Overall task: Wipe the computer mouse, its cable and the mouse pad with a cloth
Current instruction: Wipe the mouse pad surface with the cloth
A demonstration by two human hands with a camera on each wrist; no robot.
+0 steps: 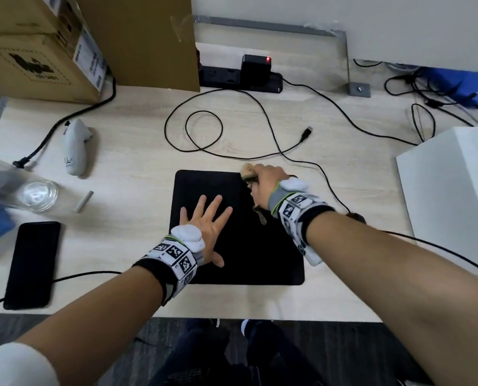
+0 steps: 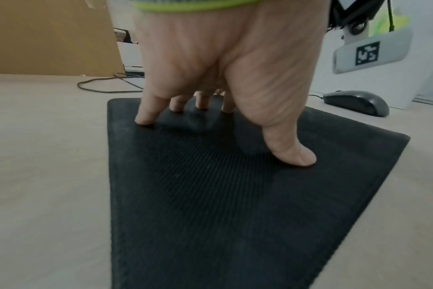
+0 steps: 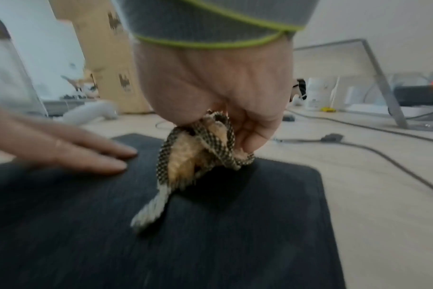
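A black mouse pad (image 1: 249,263) (image 2: 210,205) (image 3: 235,224) lies in the middle of the desk. My left hand (image 1: 208,221) (image 2: 223,78) presses flat on its left half, fingers spread and straight. My right hand (image 1: 268,185) (image 3: 218,93) grips a bunched checkered tan cloth (image 1: 249,169) (image 3: 198,156) against the pad's far right corner. The dark grey mouse (image 2: 356,102) (image 1: 356,217) sits on the desk just right of the pad, mostly hidden behind my right forearm in the head view. Its black cable (image 1: 204,129) loops across the desk behind the pad and ends in a loose USB plug (image 1: 307,132).
A black phone (image 1: 33,263), a glass (image 1: 38,196) and a white controller (image 1: 76,147) lie to the left. Cardboard boxes (image 1: 37,45) and a power strip (image 1: 240,76) stand at the back. A white box (image 1: 449,190) is at the right.
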